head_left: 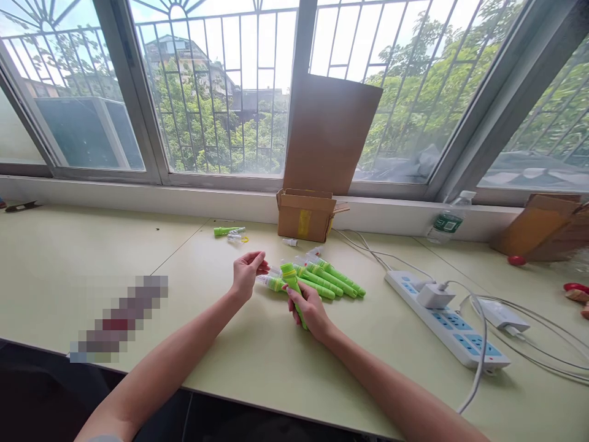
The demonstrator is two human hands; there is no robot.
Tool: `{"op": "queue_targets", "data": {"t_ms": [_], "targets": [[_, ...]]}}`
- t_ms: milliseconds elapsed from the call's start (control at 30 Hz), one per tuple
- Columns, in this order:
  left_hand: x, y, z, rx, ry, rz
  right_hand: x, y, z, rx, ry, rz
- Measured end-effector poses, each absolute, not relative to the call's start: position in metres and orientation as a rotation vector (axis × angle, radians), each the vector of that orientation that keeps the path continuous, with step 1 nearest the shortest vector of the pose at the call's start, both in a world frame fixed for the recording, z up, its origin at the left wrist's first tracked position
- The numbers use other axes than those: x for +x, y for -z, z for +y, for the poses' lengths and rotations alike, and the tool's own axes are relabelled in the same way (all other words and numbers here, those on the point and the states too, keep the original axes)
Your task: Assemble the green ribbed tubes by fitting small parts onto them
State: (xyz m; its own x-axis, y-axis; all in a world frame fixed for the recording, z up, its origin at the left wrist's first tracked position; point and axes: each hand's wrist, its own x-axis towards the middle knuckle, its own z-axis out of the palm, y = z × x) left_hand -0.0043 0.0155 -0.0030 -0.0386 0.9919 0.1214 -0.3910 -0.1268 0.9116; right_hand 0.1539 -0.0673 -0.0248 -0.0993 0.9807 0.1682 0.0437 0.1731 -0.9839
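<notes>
My right hand [311, 310] is closed around a green brush-like tool [291, 281], held upright with its bristled head up. My left hand [246, 272] hovers just left of it, fingers pinched on a small clear cap [262, 264]. Behind both hands lies a row of several green tools with clear caps [329, 279] on the pale green table [239, 350]. One more green tool [225, 231] and small loose parts [239, 237] lie farther back left.
A small open cardboard box [306, 215] stands by the window sill, with a cardboard sheet [329, 132] leaning behind it. A white power strip [448, 319] with plugged adapters and cables lies to the right. A water bottle [448, 220] and another box [540, 227] sit far right.
</notes>
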Motion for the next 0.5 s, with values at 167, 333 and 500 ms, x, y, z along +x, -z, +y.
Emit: {"op": "queue_targets", "data": {"t_ms": [167,333,500], "targets": [[-0.007,0.005,0.019,1.016,-1.532,0.883,0.154,0.025,-0.066,-1.073,-1.119,-1.393],[-0.015,0.004,0.025,1.053,-1.611,0.93,0.154,0.026,-0.067,-1.089,-1.113,-1.403],[-0.022,0.0,0.029,1.007,-1.647,0.971,0.154,0.026,-0.068,-1.082,-1.113,-1.405]]}}
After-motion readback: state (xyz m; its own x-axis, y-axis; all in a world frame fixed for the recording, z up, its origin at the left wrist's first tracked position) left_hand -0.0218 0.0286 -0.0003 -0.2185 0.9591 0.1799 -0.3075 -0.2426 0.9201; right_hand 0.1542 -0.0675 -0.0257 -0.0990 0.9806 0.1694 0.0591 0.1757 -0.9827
